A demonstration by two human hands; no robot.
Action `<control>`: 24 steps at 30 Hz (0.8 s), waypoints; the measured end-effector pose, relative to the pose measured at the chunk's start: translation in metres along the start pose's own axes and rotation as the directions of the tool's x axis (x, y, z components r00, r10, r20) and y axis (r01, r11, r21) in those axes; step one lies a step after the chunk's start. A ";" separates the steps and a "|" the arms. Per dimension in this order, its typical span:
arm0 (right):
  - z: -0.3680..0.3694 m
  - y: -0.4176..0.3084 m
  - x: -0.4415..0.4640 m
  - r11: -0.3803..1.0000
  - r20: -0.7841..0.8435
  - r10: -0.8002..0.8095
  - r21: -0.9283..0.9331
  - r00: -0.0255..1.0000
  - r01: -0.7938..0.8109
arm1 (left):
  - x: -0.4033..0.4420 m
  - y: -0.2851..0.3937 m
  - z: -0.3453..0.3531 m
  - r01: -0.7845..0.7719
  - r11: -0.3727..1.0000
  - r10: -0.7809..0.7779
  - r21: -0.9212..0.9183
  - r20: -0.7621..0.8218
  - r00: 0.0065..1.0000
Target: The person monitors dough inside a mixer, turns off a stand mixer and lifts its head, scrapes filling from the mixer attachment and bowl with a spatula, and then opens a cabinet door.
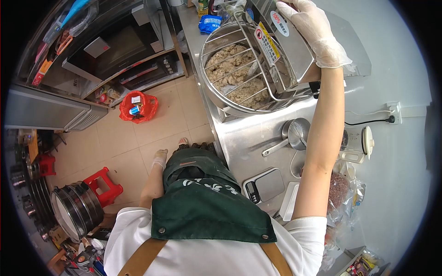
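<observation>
My right hand [313, 30], in a clear glove, lies on top of the metal mixer head [294, 41] with its fingers laid over the surface. Below that head, a round steel mixing bowl [212, 92] holds a lumpy, pale brown dough-like mass [230, 69]. A wire guard [251, 48] covers the bowl. My left hand [159, 158], also gloved, hangs low beside the green apron [202, 184], away from the counter. It is small in view, and its finger shape is unclear.
On the steel counter [239, 138] are a handled pan [298, 133], a digital scale [264, 185] and a blender jug [354, 142]. A red-bagged bin [146, 108] and red stool [106, 186] stand on the floor. Shelves with an oven [115, 50] are at upper left.
</observation>
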State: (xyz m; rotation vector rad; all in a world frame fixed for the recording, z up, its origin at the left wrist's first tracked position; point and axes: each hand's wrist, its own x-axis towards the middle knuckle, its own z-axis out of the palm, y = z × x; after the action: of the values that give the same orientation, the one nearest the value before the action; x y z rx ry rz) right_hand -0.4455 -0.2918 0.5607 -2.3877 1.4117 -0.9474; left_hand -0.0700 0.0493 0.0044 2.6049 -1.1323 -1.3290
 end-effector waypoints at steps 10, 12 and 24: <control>0.000 0.002 0.000 0.999 0.009 0.006 0.033 1.000 -0.006 | -0.002 0.004 -0.002 -0.011 0.999 0.010 0.049 0.021 1.000; 0.000 0.001 -0.001 0.999 0.007 0.013 0.043 1.000 -0.013 | -0.002 0.003 -0.002 -0.047 0.994 0.045 0.096 0.029 0.999; -0.001 -0.007 -0.004 0.995 0.004 0.060 0.083 0.998 -0.060 | 0.008 -0.005 0.004 -0.094 0.978 0.089 0.185 0.036 0.995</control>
State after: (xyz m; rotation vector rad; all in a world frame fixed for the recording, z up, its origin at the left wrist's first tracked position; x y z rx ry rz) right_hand -0.4429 -0.2850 0.5635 -2.2728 1.4061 -0.9702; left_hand -0.0671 0.0491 -0.0057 2.6280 -1.4277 -1.3034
